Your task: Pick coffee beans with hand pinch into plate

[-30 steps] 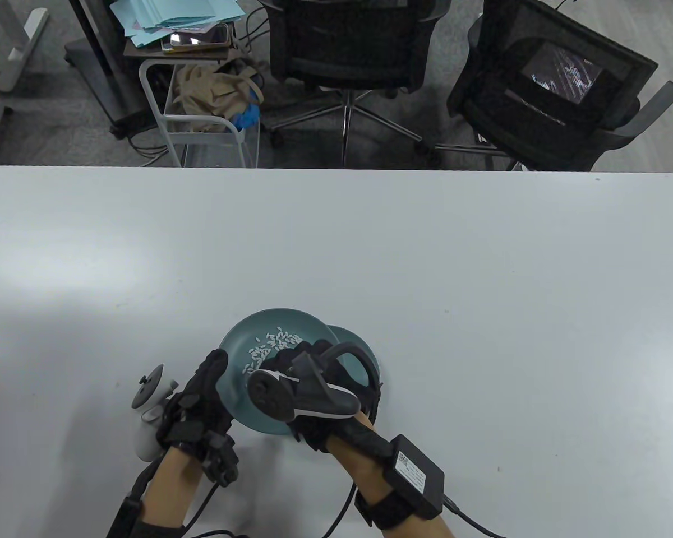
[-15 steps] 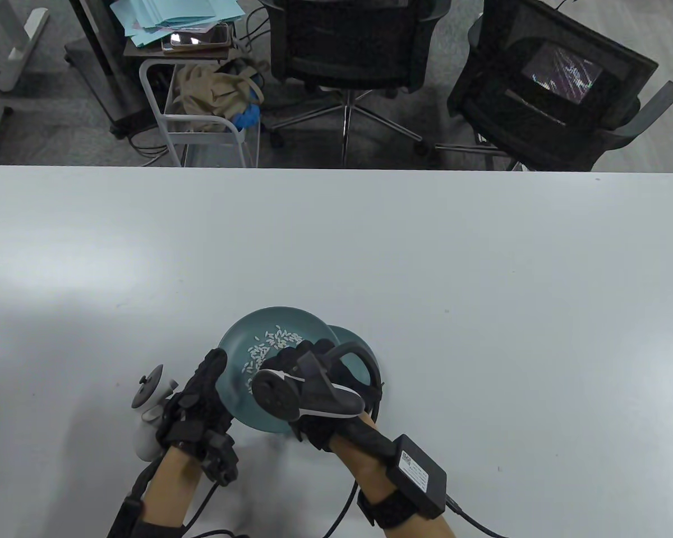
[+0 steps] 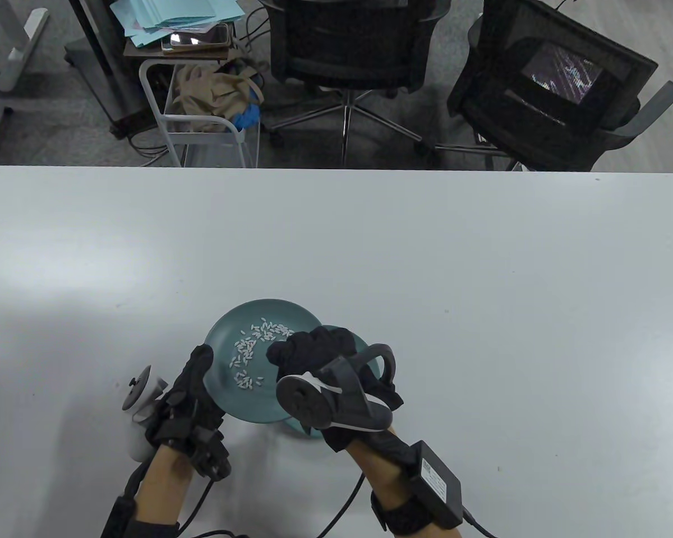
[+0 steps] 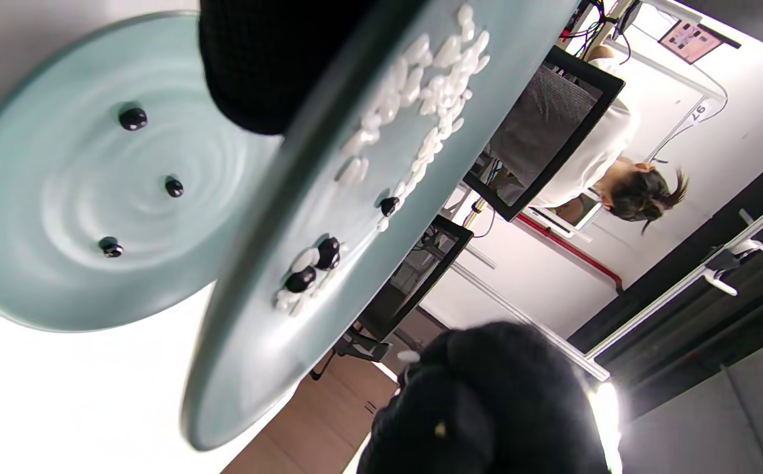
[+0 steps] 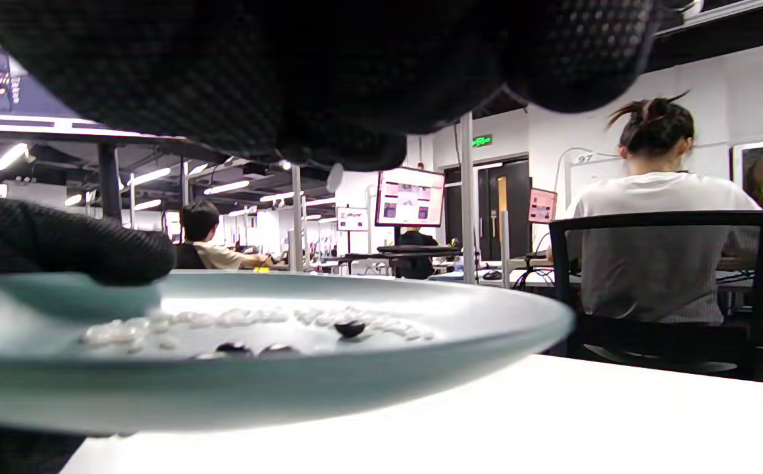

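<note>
My left hand (image 3: 203, 365) grips the left rim of a teal plate (image 3: 269, 400) and holds it lifted and tilted. White grains (image 3: 252, 347) and a few dark coffee beans (image 4: 327, 253) lie on it. A second teal plate (image 4: 39, 197) rests on the table beneath, with three coffee beans (image 4: 173, 187) in it; only its right edge (image 3: 364, 343) shows in the table view. My right hand (image 3: 294, 352) hovers with curled fingers over the right side of the held plate. Whether it pinches a bean is hidden. In the right wrist view the fingers (image 5: 328, 72) hang above the held plate (image 5: 289, 375).
The white table (image 3: 482, 269) stretches wide to the right and far side. Two office chairs (image 3: 347, 45) stand beyond its far edge, and a small trolley (image 3: 202, 117) with papers stands at far left. Cables trail from both wrists at the near edge.
The held plate and my left hand have shifted a little to the left. My right hand has moved to the right and back toward me, still over the plate.
</note>
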Demonstrator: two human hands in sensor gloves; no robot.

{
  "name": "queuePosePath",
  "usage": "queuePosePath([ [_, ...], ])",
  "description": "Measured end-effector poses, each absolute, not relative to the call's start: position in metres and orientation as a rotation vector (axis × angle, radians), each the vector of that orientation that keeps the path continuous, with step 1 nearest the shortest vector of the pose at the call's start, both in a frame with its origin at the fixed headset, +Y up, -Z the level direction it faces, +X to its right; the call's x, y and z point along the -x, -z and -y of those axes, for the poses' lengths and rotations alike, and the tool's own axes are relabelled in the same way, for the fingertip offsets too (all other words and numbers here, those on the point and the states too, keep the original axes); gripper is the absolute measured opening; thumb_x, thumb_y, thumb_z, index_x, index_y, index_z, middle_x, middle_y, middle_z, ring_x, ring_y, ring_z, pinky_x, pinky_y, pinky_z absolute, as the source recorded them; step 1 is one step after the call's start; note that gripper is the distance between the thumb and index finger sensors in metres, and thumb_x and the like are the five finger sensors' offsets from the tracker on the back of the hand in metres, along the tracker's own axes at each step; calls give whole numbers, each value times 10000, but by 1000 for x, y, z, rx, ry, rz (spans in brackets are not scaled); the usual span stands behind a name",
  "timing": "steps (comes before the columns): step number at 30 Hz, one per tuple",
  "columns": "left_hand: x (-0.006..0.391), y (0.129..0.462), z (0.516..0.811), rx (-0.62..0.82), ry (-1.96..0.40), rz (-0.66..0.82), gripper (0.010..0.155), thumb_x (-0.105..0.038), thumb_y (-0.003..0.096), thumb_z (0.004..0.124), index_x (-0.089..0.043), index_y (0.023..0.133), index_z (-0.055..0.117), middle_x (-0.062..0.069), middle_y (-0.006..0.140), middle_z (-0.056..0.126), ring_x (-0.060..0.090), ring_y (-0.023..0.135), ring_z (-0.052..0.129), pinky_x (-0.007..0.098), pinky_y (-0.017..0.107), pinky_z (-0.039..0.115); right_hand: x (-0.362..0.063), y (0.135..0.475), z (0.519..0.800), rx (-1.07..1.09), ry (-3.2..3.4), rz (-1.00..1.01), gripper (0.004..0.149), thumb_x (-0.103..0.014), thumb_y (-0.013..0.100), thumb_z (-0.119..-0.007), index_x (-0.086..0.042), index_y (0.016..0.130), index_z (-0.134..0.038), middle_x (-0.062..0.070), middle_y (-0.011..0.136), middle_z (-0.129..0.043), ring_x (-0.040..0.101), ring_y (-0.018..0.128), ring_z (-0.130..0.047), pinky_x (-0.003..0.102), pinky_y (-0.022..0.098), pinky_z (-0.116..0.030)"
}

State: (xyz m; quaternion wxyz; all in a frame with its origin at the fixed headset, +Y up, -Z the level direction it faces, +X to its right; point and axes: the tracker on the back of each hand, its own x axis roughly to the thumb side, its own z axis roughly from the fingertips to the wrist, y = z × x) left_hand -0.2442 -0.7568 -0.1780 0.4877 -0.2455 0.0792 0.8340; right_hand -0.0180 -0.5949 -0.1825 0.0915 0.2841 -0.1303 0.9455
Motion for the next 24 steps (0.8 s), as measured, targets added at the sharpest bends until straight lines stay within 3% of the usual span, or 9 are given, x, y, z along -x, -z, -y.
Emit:
queuePosePath([
  [5, 250, 178, 755, 566, -2065, -196, 635, -662, 455, 516, -399, 1016, 375, -54, 949, 713, 172, 743, 910, 276, 526, 848, 4, 184, 591, -813, -2780, 402, 382, -367, 404, -865, -226, 758, -834, 77, 664, -961, 196, 394, -899, 529, 468, -745],
  [24, 268, 179, 757, 483, -2115, -260, 633, -650, 463, 515, -416, 1020, 326, -57, 992, 645, 183, 815, 848, 302, 588, 805, -2, 202, 638, -848, -2903, 189, 354, -354, 423, -837, -248, 759, -815, 67, 692, -926, 209, 432, -878, 539, 495, -726],
])
